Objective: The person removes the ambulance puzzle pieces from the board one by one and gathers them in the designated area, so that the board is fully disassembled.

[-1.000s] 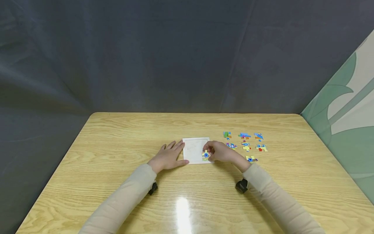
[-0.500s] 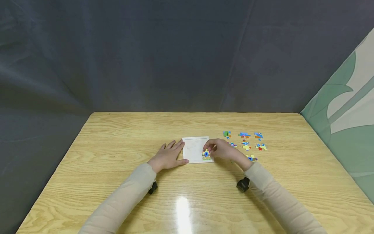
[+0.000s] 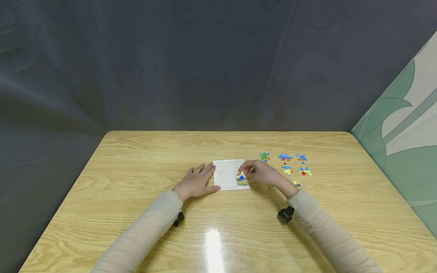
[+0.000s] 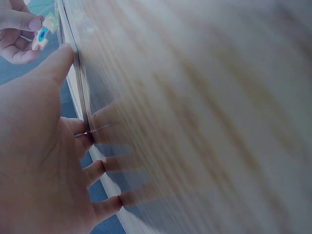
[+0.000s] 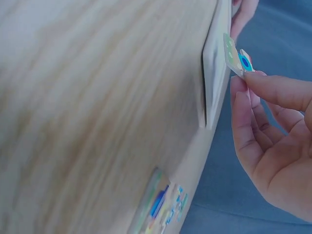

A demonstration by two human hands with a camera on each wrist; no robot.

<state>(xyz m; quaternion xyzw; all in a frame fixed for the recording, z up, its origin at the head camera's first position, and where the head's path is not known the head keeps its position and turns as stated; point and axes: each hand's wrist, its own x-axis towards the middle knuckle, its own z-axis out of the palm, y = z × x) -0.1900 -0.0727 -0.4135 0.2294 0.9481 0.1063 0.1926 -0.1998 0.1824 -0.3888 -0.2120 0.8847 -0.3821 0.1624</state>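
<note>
A jigsaw puzzle piece (image 3: 242, 179), yellow and green with a blue round spot, is pinched between the thumb and fingers of my right hand (image 3: 261, 174). It is tilted over the right part of a shallow white puzzle tray (image 3: 224, 176). In the right wrist view, the piece (image 5: 231, 53) stands apart from the tray's surface. My left hand (image 3: 195, 185) lies with spread, straight fingers at the tray's left edge, the thumb near its lower left corner. In the left wrist view, the left fingertips (image 4: 111, 205) touch the table.
Several loose puzzle pieces lie right of the tray, among them a green and blue one (image 3: 264, 156), a blue one (image 3: 302, 158) and a yellow and red one (image 3: 305, 171). My right forearm partly covers the nearer ones. A dark curtain (image 3: 218, 68) hangs behind the wooden table (image 3: 136, 159).
My right hand has shifted slightly up and to the right, and the piece has lifted and tilted, showing more of its green edge. The left hand has stayed still.
</note>
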